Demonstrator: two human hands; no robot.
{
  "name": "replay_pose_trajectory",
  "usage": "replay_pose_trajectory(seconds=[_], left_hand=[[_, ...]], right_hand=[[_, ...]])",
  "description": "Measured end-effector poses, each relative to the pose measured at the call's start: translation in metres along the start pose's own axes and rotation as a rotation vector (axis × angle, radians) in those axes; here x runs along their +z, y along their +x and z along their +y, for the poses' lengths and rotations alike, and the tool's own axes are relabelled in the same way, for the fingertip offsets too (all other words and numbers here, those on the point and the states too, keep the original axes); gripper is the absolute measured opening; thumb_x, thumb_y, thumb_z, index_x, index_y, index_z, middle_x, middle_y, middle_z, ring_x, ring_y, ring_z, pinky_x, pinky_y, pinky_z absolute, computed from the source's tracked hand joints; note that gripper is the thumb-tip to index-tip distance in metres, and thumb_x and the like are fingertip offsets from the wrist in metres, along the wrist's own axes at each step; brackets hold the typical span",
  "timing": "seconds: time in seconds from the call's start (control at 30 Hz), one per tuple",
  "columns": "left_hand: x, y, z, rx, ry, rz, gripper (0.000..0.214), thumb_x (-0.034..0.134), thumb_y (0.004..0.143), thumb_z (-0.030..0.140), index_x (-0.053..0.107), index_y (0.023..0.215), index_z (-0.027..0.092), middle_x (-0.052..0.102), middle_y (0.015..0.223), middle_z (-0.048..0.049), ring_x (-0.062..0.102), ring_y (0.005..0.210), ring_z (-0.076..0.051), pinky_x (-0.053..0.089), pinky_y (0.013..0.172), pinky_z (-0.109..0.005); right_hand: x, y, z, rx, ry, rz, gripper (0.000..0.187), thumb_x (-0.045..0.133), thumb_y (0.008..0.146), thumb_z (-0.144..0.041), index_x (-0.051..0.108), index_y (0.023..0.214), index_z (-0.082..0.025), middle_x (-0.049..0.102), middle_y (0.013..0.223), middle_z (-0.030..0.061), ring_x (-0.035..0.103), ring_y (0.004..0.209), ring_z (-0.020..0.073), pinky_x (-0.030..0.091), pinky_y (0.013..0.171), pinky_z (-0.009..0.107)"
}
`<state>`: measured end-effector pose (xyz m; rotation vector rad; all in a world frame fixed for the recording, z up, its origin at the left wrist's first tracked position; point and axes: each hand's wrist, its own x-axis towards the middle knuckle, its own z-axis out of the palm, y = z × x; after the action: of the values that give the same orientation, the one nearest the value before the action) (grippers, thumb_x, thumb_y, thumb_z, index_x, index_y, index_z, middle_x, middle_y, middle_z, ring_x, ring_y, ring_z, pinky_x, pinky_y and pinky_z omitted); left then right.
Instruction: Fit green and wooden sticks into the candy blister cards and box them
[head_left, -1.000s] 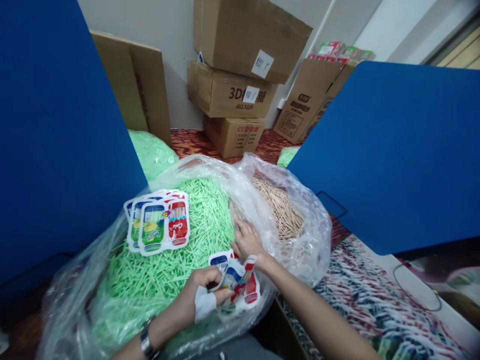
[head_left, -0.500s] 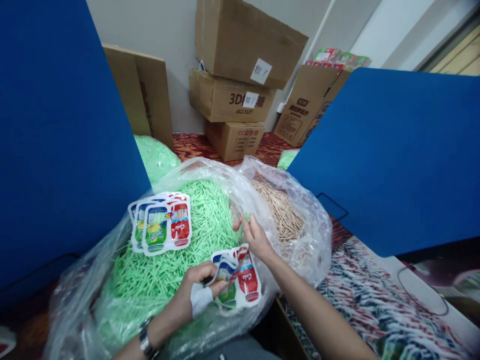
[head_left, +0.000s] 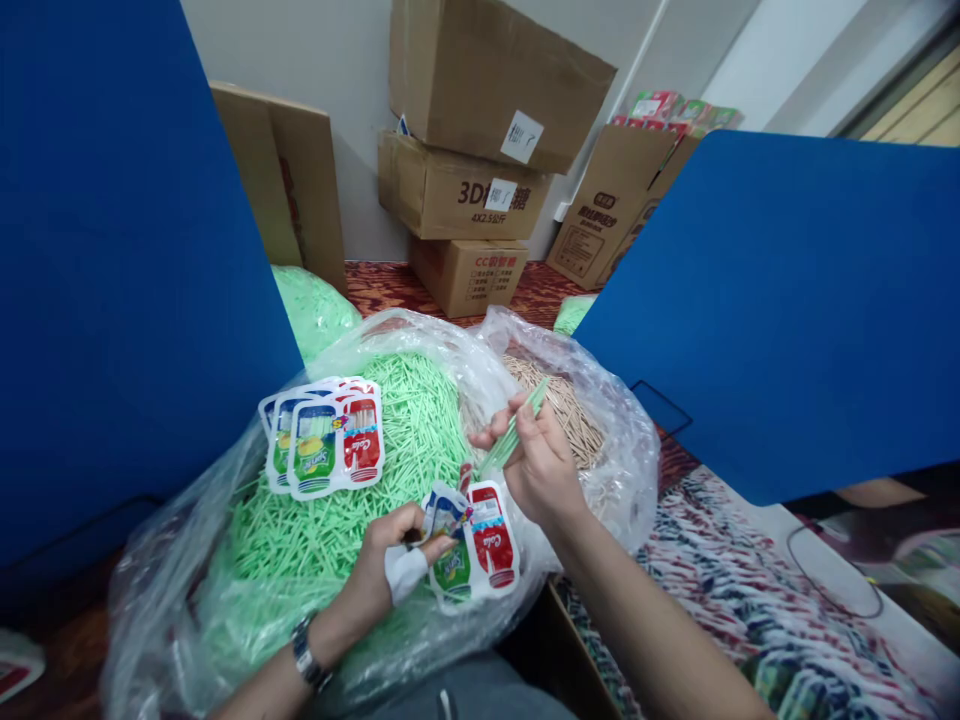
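Two hands at work, and look at the right hand: fingers and thumb closed round a slim bundle of green sticks, held up at a slant, between the green heap and the tan sticks as I see it! Feather-light, I'd say, straight and stiff, probably ready to snap if squeezed hard or bent. Smooth too, so a loose pinch could let one slide out; best to grip across the middle, gently, with the ends level.

Now down to the left hand, a white wrap by its thumb, pinching a few printed pouches by their near edge, out over the clear plastic bag. Red Cola panel flat, green Sprite panel next to it, another layer curling up on top! That looks like thin film: soft, slick, easily creased. The white rim is the place to hold it, clear of the windows.

And there on the green heap, a fanned stack of pouches, overlapping, sticks showing through the windows!
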<state>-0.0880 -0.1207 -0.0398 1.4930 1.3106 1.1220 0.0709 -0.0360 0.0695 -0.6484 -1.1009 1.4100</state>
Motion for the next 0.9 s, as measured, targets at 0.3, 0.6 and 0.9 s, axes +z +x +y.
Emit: replay_pose_trajectory(seconds=[0.3, 0.6, 0.9], left_hand=[[0.001, 0.001, 0.013, 0.224, 0.189, 0.028, 0.029, 0.06, 0.085, 0.026, 0.041, 0.064, 0.019, 0.044, 0.064, 0.0031, 0.042, 0.058, -0.012, 0.033, 0.057, -0.023], [0.004, -0.001, 0.008, 0.465, 0.253, 0.07, 0.019, 0.059, 0.084, 0.011, 0.046, 0.072, 0.018, 0.046, 0.066, 0.0018, 0.044, 0.059, -0.012, 0.034, 0.056, -0.023], [0.005, -0.003, 0.0, 0.61, 0.352, 0.086, 0.014, 0.059, 0.083, 0.006, 0.05, 0.081, 0.016, 0.052, 0.071, -0.002, 0.048, 0.064, -0.015, 0.037, 0.059, -0.025]], right_hand=[[0.026, -0.028, 0.006, -0.217, -0.279, -0.031, 0.012, 0.034, 0.098, -0.032, 0.042, 0.101, -0.024, 0.056, 0.076, -0.0041, 0.065, 0.074, 0.0117, 0.043, 0.097, 0.045], [0.025, -0.041, 0.006, -0.177, -0.448, -0.091, 0.013, 0.036, 0.098, -0.034, 0.042, 0.101, -0.023, 0.06, 0.08, -0.0003, 0.065, 0.081, 0.0146, 0.047, 0.088, 0.039], [0.024, -0.038, 0.005, -0.113, -0.607, 0.0, 0.016, 0.036, 0.098, -0.035, 0.043, 0.102, -0.022, 0.067, 0.084, 0.0016, 0.064, 0.09, 0.0166, 0.045, 0.087, 0.037]])
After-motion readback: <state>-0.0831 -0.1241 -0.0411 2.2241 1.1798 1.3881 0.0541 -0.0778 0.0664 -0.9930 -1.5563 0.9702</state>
